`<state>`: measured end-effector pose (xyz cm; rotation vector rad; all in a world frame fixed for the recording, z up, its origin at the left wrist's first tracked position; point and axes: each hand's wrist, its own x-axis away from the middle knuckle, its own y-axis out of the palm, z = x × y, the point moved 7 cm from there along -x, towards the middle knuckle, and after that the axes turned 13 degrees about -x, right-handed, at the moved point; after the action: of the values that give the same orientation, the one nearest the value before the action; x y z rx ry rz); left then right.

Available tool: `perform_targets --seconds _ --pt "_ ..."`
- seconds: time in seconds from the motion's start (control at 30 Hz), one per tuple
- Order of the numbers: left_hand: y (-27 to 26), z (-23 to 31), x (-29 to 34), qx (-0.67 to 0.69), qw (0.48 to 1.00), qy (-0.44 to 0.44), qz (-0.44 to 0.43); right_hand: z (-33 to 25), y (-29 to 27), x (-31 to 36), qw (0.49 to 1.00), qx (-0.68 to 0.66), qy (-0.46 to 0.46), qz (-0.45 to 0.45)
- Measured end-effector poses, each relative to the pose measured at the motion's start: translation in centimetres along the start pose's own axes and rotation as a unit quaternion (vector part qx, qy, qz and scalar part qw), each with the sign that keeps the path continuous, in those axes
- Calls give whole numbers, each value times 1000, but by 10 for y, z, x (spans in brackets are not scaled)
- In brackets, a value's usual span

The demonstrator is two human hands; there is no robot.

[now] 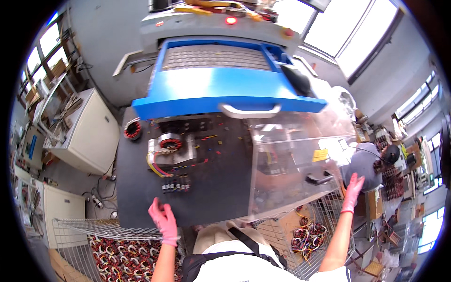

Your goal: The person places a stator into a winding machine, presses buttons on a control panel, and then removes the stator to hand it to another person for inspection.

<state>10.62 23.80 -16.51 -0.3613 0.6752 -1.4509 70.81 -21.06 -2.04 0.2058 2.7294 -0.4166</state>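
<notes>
Both my hands wear pink gloves. At the near edge of the dark work surface (pixel 221 188), my left hand (pixel 163 221) has its fingers loosely apart and nothing in them. Off to the right, my right hand (pixel 352 192) is open and empty, just beyond the black handle (pixel 319 178) of a clear plastic cover (pixel 282 188). A motor stator with red windings (pixel 170 142) sits on a metal fixture (pixel 185 152). Coloured wires (pixel 157 167) run from there towards a row of small terminal clips (pixel 176 184). Another wound stator (pixel 133 130) stands at the left edge.
A blue drawer (pixel 188 84) with a silver handle (pixel 249 112) juts out above the surface. Below left, a wire basket (pixel 84 225) holds many stators; another wire basket (pixel 340 221) with several stators is at right. A white cabinet (pixel 96 136) stands left, a grey round seat (pixel 365 164) right.
</notes>
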Motion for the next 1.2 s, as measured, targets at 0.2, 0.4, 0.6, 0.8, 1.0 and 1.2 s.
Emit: perform_targets --seconds 0.2,0.4,0.6,0.8,1.0,1.2 --pt "4 71 122 -228 921 304 -87 144 58 28 931 -220 203 -208" --pt "35 59 208 -281 900 40 -330 49 88 132 828 -216 153 -495" --pt "91 143 243 -194 847 121 -481 -56 147 212 666 -222 -129 -701" --pt "157 213 245 -218 829 311 -412 -97 192 300 572 -273 -167 -756" --pt "199 246 214 -212 879 342 -257 -134 195 312 674 -196 -166 -692" --pt "237 272 183 -183 884 387 -188 -120 214 364 596 -207 -113 -767"
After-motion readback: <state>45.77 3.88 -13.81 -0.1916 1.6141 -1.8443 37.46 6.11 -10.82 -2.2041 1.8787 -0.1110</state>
